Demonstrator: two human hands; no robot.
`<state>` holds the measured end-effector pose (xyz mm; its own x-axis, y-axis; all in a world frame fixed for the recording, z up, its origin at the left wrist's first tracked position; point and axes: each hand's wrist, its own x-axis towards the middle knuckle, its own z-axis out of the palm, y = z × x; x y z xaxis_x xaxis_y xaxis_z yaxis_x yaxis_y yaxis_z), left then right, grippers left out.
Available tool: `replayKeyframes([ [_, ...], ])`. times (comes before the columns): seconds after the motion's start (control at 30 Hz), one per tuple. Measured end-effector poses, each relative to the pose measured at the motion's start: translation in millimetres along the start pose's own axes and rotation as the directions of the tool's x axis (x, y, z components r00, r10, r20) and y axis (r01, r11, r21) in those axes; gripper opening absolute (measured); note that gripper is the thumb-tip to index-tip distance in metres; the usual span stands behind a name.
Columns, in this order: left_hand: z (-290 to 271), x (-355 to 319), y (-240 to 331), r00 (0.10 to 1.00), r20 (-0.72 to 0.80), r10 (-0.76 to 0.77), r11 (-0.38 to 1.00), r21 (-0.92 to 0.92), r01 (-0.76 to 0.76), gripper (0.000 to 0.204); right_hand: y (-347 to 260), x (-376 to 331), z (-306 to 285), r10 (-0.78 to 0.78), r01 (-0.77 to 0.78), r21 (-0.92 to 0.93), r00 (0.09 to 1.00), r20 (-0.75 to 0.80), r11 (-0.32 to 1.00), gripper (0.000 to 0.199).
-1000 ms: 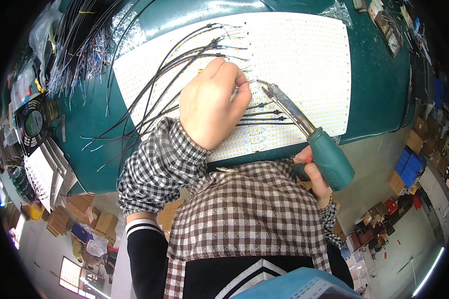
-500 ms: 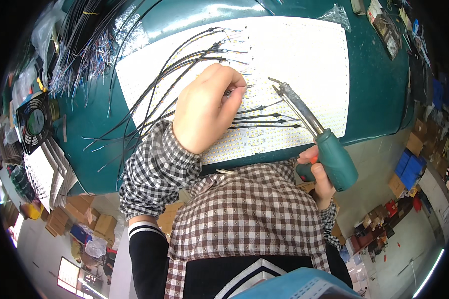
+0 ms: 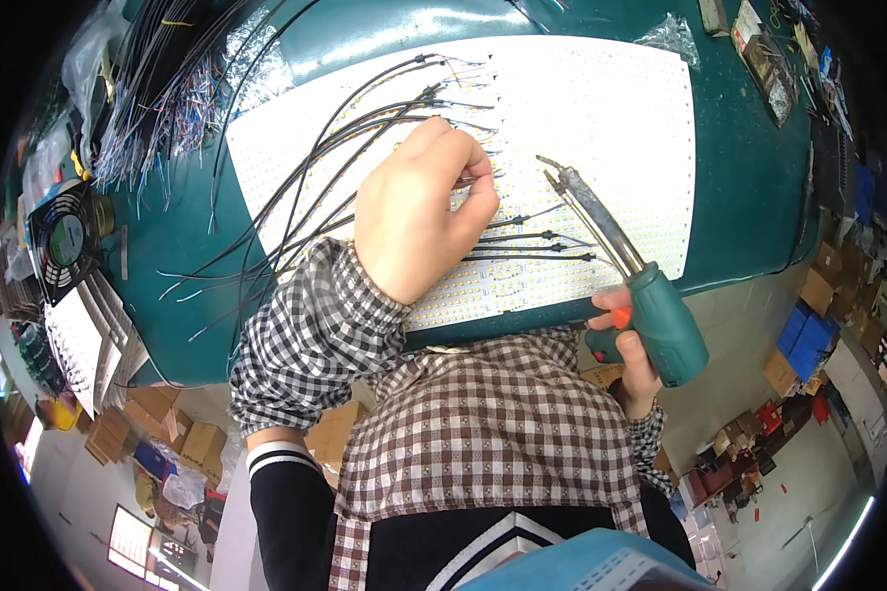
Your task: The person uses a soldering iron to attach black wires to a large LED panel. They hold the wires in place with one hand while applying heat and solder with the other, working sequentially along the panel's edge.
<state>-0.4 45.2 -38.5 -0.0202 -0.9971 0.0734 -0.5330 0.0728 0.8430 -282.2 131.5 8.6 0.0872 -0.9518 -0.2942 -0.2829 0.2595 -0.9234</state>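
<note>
My left hand is closed in a pinch over the middle of a white LED board. A thin wire end seems to lie between its thumb and forefinger, mostly hidden by the fingers. Several black cables run under and beside this hand, their thin stripped wires reaching the board's middle row. My right hand grips a soldering gun with a green body and red trigger. Its metal tip points up and left over the board, a short way right of my left fingertips.
A green mat covers the table under the board. At the far left lies a thick bundle of wires, with a black fan and a stack of papers nearer. Crumpled clear plastic lies beyond the board's far right corner.
My left hand has shifted very slightly right, its pinch slightly lower on the board. The soldering gun stays in my right hand, nearly in the same place. The whole view has moved a little.
</note>
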Motion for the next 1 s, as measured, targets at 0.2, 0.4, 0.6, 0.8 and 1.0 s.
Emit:
replayKeyframes([
  [0.2,0,0,1,1.0,-0.011,0.012,1.0,0.015,-0.012,0.011,2,-3,0,-0.017,0.017,0.05,1.0,-0.001,0.999,0.061],
  [0.4,5,-2,-1,0.998,-0.047,0.048,0.998,0.035,-0.047,0.011,11,-6,-3,-0.051,0.05,0.088,0.999,0.007,0.995,0.059],
  [0.6,3,-1,0,0.999,-0.026,0.038,0.999,0.028,-0.037,0.012,15,-5,-6,-0.089,0.087,0.034,0.995,0.05,0.996,0.06],
  [0.8,4,-1,-2,0.999,-0.027,0.046,0.998,0.041,-0.045,0.011,18,-4,-8,-0.1,0.103,-0.031,0.992,0.08,0.994,0.061],
  [1.0,3,-1,-1,0.999,-0.022,0.042,0.998,0.058,-0.041,0.011,16,-3,-5,-0.067,0.068,-0.014,0.995,0.073,0.998,0.061],
])
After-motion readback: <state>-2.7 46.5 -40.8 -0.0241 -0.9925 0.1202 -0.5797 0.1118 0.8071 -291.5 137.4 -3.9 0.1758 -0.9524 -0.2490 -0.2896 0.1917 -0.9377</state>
